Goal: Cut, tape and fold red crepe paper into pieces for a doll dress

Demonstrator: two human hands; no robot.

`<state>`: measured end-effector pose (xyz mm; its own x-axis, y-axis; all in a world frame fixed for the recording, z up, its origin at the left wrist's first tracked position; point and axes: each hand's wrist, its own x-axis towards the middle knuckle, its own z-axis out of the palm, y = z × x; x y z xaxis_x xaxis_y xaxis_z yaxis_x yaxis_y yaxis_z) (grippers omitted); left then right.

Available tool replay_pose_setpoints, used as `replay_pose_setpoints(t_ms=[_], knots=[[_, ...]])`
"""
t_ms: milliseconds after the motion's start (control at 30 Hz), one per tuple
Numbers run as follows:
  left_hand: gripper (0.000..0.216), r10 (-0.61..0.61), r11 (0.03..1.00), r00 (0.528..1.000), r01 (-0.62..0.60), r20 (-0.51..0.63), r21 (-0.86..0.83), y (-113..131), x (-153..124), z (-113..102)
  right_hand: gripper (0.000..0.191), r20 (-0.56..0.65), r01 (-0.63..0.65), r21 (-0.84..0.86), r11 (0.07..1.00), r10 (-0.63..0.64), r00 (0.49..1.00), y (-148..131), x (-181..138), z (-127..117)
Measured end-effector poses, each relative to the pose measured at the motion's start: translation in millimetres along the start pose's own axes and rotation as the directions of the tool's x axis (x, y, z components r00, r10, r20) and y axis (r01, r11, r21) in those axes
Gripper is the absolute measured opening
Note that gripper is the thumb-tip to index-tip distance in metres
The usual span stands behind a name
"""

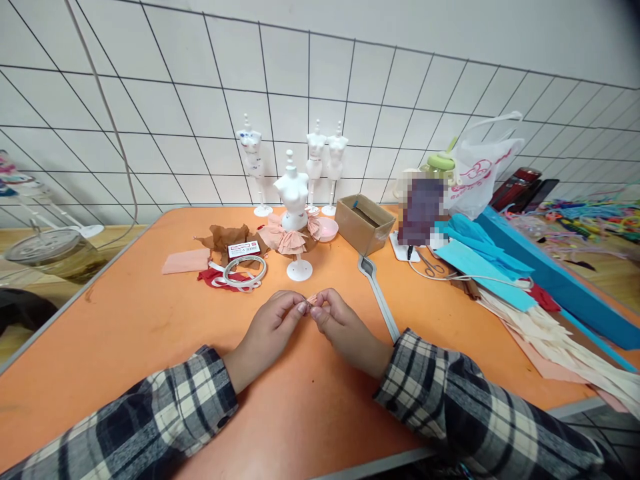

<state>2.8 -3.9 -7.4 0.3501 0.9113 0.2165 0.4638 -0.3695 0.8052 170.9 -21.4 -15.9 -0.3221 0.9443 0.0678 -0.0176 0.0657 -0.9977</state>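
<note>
1. Left hand [270, 330] and right hand [343, 327] met fingertip to fingertip, both pinched shut on a pink paper scrap [311, 299] held between them.
2. Step looked like fine folding or pleating.
3. Next move would need a steady pinch from both sides, since the scrap looked tiny and flimsy.
4. Skirted mannequin [295, 220] stood just beyond the hands, tape roll [245, 270] beyond the left.

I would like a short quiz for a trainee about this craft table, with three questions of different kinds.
1. True or false: the left hand and the right hand pinch one small pink piece between their fingertips.
2. What lies to the right of the cardboard box? A. tape roll B. scissors C. pink dish
3. How many white dress forms stand on the table?
Key: 1 true; 2 B; 3 four.
</note>
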Motion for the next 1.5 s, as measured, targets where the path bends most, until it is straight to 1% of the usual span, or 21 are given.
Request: replay_pose_setpoints(t_ms=[100,200,300,433,533,667,900,1067,1200,1500], knots=[[0.028,0.001,1.0,1.0,-0.001,0.003,-0.02,-1.5,-0.3,0.2,0.015,0.004,-0.062,-0.028,0.998,0.062,0.998,-0.6,0.4,-1.9],[0.029,-0.006,1.0,1.0,0.006,0.003,-0.024,-3.2,0.0,0.0,0.016,0.013,-0.056,-0.053,0.997,0.057,0.998,-1.4,0.1,-3.6],[0.03,-0.004,1.0,1.0,0.004,-0.008,-0.008,-3.5,0.3,-0.2,0.018,0.025,-0.054,-0.025,0.998,0.054,0.998,-1.7,-0.8,-3.3],[0.029,0.0,1.0,0.999,0.0,-0.039,0.003,-1.2,-0.2,-0.2,0.02,0.028,-0.09,0.006,0.996,0.09,0.996,-2.3,-2.0,-1.4],[0.029,-0.016,1.0,0.998,0.015,-0.065,-0.01,-0.3,-0.3,-0.6,0.019,0.042,-0.159,0.039,0.987,0.157,0.987,-3.8,-2.3,-0.9],[0.029,-0.018,1.0,0.996,0.018,-0.083,-0.008,-1.1,1.0,-1.4,0.023,0.074,-0.263,0.074,0.962,0.258,0.963,-5.4,-2.4,-1.6],[0.029,0.014,1.0,0.998,-0.013,-0.062,0.011,0.0,0.9,-1.9,0.027,0.104,-0.291,0.126,0.948,0.279,0.955,-9.6,-2.5,-2.7],[0.028,0.021,0.999,0.998,-0.02,-0.06,0.027,-2.7,0.4,-1.6,0.023,0.074,-0.323,0.102,0.941,0.316,0.946,-13.6,-3.5,-0.4],[0.027,0.029,0.999,0.999,-0.028,-0.024,0.037,-5.0,-0.8,-0.2,0.023,0.058,-0.351,0.115,0.929,0.347,0.936,-15.9,-3.5,1.4],[0.027,0.031,0.999,0.999,-0.031,-0.011,0.037,-5.1,0.4,-2.0,0.027,0.051,-0.292,0.086,0.953,0.288,0.956,-12.5,-2.2,-1.7]])
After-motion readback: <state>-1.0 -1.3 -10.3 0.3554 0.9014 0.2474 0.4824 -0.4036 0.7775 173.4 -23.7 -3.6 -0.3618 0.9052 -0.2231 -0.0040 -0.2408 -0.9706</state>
